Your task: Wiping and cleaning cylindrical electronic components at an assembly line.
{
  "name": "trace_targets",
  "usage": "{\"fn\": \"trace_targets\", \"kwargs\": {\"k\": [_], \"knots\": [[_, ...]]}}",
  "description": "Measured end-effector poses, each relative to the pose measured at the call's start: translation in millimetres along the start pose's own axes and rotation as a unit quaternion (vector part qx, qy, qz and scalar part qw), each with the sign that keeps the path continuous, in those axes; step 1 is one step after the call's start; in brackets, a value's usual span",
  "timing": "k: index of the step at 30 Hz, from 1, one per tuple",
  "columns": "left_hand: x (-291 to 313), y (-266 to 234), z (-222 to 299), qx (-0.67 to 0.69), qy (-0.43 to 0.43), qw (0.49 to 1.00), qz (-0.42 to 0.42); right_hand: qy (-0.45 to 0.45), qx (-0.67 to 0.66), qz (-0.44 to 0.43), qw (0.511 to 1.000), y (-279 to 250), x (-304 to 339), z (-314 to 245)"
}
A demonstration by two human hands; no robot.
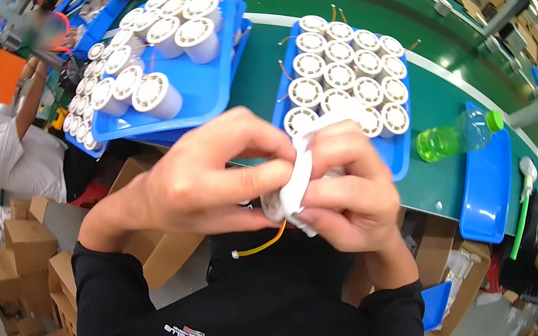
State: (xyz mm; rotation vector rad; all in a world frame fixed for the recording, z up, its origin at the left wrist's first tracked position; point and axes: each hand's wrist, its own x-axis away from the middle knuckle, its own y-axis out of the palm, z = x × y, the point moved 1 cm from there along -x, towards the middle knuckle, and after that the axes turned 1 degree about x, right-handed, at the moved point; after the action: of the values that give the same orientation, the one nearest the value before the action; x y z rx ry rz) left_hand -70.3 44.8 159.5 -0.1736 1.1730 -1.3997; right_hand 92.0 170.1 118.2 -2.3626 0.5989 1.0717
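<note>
Left hand (pixel 215 177) and right hand (pixel 356 198) both pinch a white sheet (pixel 297 183) against a cylinder (pixel 271 206), by the counter's (pixel 433 187) near edge. Yellow wire (pixel 264 247) dangles.

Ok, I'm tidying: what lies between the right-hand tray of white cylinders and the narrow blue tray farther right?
A green-capped bottle, on the green tabletop; in the head view, its top overlaps the narrow blue tray.

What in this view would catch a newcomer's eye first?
Probably the left hand and right hand at the centre, pinching a crumpled white sheet, with a yellow lead hanging just below. Beyond them, a blue tray holds close rows of white cylinders. Right of that tray, a bottle with bright green contents and a green cap stands out.
</note>
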Motion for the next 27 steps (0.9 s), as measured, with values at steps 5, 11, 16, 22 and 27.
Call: {"fn": "trace_targets", "kwargs": {"k": [5,11,16,22,27], "knots": [[24.6,31.7,0.9,0.068,0.004,0.998,-0.005,0.164,-0.132,0.053,0.976,18.8,57.5,-6.0],[51.6,72.7,-0.3,0.131,0.002,0.99,-0.058,0.398,-0.319,0.167,0.844,46.3,131.4,-6.1],[58.6,85.5,-1.3,0.145,0.012,0.988,-0.053,0.515,-0.485,0.22,0.671,47.7,135.3,-8.3],[72.0,95.1,-8.5,0.109,0.005,0.994,0.002,0.554,-0.591,0.251,0.531,54.0,134.6,0.2],[83.6,96.0,-10.7,0.044,0.005,0.997,0.07,0.549,-0.584,0.262,0.537,62.9,133.2,-1.7]]}}
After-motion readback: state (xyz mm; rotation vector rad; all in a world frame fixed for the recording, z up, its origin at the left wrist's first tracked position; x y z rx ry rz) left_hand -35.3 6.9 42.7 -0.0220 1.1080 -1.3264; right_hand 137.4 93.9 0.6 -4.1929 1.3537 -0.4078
